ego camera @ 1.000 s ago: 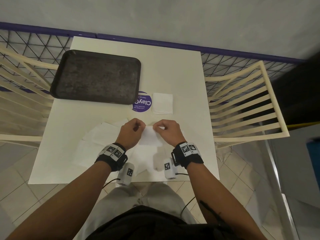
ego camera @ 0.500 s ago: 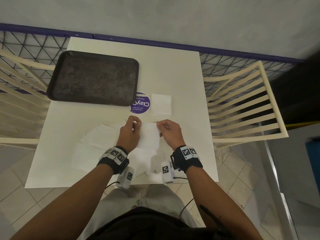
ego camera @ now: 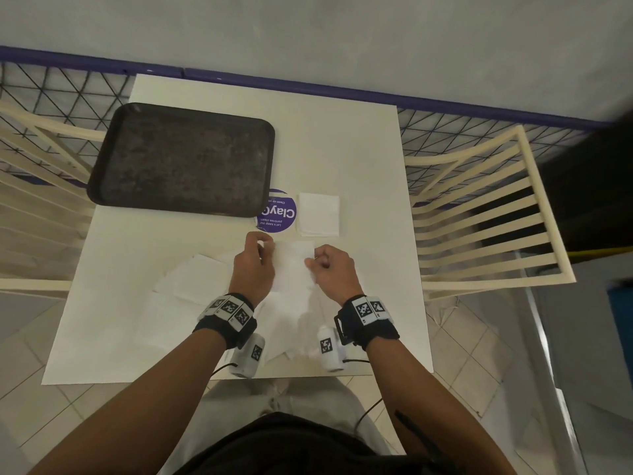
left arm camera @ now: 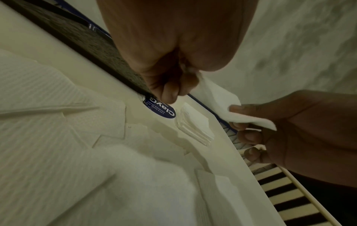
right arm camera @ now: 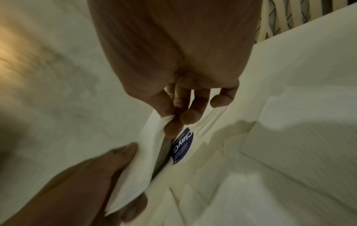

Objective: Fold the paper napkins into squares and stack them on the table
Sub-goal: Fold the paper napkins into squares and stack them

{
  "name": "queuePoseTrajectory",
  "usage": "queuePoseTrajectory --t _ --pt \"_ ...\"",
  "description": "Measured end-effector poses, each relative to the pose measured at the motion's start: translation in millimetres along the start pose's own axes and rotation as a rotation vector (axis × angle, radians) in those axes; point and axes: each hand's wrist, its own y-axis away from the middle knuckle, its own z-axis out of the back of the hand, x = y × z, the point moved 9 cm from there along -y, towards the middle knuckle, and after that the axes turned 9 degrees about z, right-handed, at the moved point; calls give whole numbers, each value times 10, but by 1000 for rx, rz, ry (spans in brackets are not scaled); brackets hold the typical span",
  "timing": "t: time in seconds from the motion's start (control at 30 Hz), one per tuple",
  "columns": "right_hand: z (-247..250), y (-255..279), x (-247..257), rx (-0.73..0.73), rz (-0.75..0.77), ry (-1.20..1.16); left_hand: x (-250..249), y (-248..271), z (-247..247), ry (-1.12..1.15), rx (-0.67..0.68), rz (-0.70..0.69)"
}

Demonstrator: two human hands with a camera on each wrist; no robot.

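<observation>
A white paper napkin (ego camera: 294, 265) hangs in the air between my hands, above the table's near middle. My left hand (ego camera: 255, 265) pinches its left edge; my right hand (ego camera: 330, 269) pinches its right edge. The left wrist view shows the napkin (left arm camera: 218, 100) stretched from my left hand (left arm camera: 173, 85) to my right hand (left arm camera: 257, 122). In the right wrist view my right hand (right arm camera: 173, 116) pinches the napkin (right arm camera: 142, 149) between thumb and forefinger. A stack of folded square napkins (ego camera: 319, 214) lies just beyond. Several unfolded napkins (ego camera: 198, 279) lie spread on the table under and left of my hands.
A dark empty tray (ego camera: 183, 159) sits at the white table's (ego camera: 359, 149) far left, partly over a round purple sticker (ego camera: 278, 212). Cream slatted chairs (ego camera: 479, 214) flank the table on both sides. A wire-mesh barrier with a purple rail (ego camera: 445, 101) runs behind it.
Both hands have lifted the napkin off the table and carried it away from me, toward the folded stack. It now hangs taller between the hands.
</observation>
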Motion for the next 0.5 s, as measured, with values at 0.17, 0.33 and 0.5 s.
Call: queuePoseTrajectory --t 0.17,0.33,0.5 --pt "331 -499 -120 -90 -33 38 198 -64 -155 -27 182 103" --pt "556 -1004 -245 -123 -84 103 461 -66 -232 -99 291 165" --pt "532 -1291 -374 -77 -113 199 578 -92 -180 -99 281 237"
